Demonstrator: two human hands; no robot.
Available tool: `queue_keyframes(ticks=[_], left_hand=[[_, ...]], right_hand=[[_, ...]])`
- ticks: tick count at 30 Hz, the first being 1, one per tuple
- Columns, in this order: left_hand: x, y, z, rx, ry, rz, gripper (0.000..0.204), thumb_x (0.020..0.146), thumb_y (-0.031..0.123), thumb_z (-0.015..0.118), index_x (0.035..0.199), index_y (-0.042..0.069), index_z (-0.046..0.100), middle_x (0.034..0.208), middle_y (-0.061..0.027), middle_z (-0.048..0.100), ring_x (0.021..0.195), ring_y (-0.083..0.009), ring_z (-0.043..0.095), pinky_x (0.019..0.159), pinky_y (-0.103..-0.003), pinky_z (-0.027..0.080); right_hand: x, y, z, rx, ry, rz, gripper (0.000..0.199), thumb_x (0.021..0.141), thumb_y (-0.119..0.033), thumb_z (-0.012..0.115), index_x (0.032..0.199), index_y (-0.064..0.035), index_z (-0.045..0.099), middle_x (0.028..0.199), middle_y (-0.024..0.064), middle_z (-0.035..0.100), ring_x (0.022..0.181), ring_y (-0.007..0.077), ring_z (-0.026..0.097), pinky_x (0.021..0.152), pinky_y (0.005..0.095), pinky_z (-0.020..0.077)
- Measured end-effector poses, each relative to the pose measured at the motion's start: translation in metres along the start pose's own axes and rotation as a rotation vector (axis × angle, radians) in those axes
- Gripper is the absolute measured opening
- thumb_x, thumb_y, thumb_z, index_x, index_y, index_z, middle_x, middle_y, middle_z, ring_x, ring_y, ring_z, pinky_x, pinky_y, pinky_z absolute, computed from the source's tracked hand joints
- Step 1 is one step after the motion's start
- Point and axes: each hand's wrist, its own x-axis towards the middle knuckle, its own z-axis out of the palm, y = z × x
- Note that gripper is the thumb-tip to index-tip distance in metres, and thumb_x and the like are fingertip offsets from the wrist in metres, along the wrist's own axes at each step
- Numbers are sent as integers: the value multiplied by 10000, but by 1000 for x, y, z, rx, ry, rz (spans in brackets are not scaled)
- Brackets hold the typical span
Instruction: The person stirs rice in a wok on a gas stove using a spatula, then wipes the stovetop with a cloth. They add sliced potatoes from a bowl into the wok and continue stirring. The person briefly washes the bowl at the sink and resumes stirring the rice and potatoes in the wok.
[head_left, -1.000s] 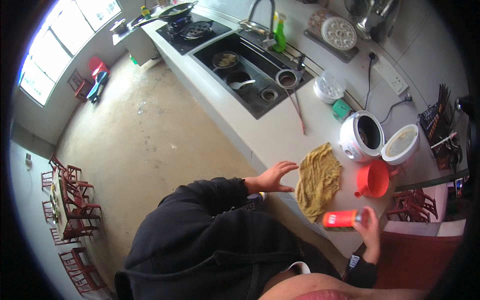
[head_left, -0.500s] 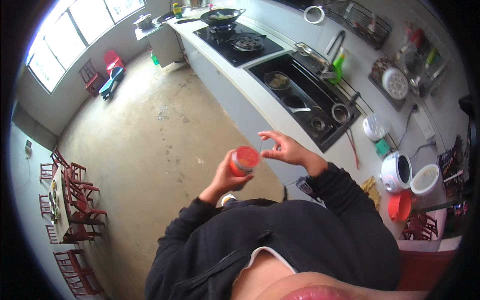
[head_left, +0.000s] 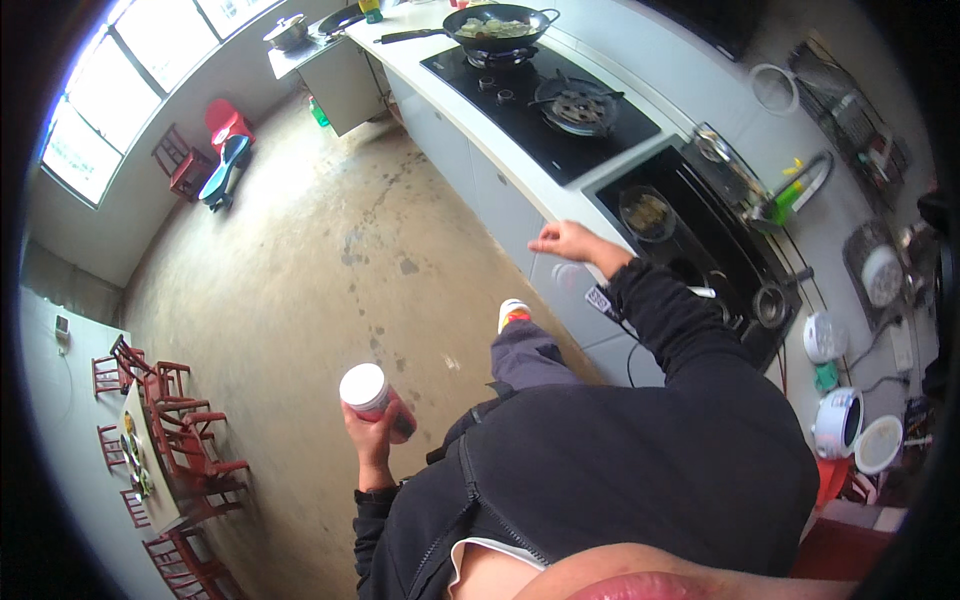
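My left hand [head_left: 370, 430] is wrapped round a plastic jar with a white lid [head_left: 362, 388] and a dark red body, held tilted low at my left side over the floor. My right hand [head_left: 572, 243] is raised beside the counter front, its fingers drawn together; whether anything small sits between them is hidden. Farther ahead, a black wok [head_left: 510, 44] with pale sliced food in it rests on the far burner of the black gas stove [head_left: 545, 135]. The near burner [head_left: 578, 103] carries nothing.
The white counter [head_left: 525, 180] runs along my right. Its black sink [head_left: 690, 220] holds a bowl of food [head_left: 648, 213]; a faucet [head_left: 815, 180] and a rice cooker [head_left: 836, 420] stand farther right. Red chairs [head_left: 185, 445] surround a table [head_left: 140, 480] at the left. My shoe [head_left: 514, 313] is on the concrete floor.
The jar has moved left and lower in my left hand, its white lid now showing instead of a red end. My hands have parted. The view has turned, and one foot has come forward.
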Motion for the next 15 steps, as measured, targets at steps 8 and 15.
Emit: queue_keyframes(ticks=[8,15], left_hand=[[200,4,0,109,356,-141,726,683,69,857,1302,13,481,1174,-100,602,1088,-215,581,977,-373,448],[320,3,-30,135,503,-71,707,688,73,846,1298,44,491,1203,-77,594,1104,-213,579,1003,-378,435]], right_hand=[[330,-30,-112,-126,278,33,631,770,-627,692,1049,-61,699,1047,168,702,990,325,667,860,389,513],[500,-38,-139,-415,471,342,693,759,-607,706,1142,-35,626,1128,199,672,1077,357,643,900,455,516]])
